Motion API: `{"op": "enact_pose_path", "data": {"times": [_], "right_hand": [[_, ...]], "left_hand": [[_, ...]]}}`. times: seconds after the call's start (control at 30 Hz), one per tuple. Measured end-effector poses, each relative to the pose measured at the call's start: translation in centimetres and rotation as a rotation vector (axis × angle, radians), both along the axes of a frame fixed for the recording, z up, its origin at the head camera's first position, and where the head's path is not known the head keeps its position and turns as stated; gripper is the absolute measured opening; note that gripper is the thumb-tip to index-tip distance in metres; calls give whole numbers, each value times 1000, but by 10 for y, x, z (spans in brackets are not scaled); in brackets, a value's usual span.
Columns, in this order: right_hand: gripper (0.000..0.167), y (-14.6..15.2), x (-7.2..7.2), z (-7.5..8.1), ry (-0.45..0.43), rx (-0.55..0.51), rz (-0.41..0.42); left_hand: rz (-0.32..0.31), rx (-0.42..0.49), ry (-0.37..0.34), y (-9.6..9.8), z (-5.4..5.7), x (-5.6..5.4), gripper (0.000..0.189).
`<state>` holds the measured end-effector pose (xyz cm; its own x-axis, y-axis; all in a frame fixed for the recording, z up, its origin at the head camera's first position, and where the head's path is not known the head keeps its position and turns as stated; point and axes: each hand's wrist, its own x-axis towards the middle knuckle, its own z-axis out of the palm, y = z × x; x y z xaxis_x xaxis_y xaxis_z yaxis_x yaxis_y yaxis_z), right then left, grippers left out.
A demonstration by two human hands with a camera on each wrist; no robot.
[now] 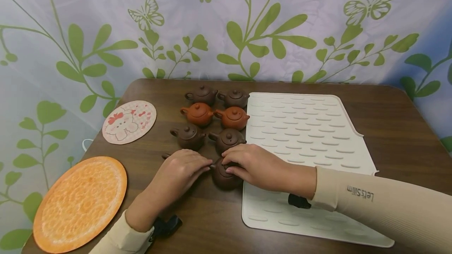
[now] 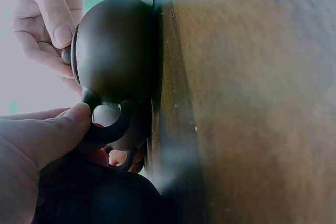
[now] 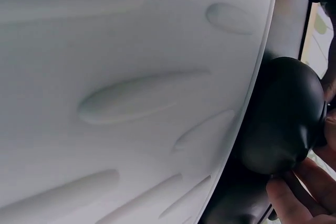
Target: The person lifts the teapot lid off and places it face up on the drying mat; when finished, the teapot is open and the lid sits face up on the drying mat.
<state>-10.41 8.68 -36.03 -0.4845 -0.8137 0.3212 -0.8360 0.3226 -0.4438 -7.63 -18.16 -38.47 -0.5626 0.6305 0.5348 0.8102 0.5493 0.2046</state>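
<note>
A dark brown teapot (image 1: 226,180) stands at the near end of the right-hand row on the table, beside the white mat. My right hand (image 1: 256,166) holds it from above, thumb and fingers about its lid knob and spout side. From the left, my left hand (image 1: 181,171) pinches the top of its loop handle (image 2: 107,129) between thumb and fingers. Beneath that left hand is another dark teapot, mostly hidden; only its handle (image 1: 166,155) shows. Just behind the right fingers sits a further dark brown teapot (image 1: 229,139).
Two rows of teapots run back, including an orange-red teapot (image 1: 197,113) and another orange-red teapot (image 1: 234,118). A white ridged mat (image 1: 296,128) lies right of them. Leftward are a pink round mat (image 1: 130,122) and an orange-slice mat (image 1: 81,205). A patterned cloth (image 1: 219,22) hangs behind.
</note>
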Motion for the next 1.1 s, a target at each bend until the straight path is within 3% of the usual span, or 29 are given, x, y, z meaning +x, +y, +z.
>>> {"op": "enact_pose_path", "data": {"times": [0.37,0.83,1.1], "right_hand": [[13,-1,5,4,-8,12,-38],[16,4,5,26,-3,-21,-80],[18,12,-4,47,13,-152,-106]], "left_hand": [[10,-17,-10,0,1,1,18],[12,-22,17,1,0,2,18],[-4,-4,51,1,-1,1,21]]}}
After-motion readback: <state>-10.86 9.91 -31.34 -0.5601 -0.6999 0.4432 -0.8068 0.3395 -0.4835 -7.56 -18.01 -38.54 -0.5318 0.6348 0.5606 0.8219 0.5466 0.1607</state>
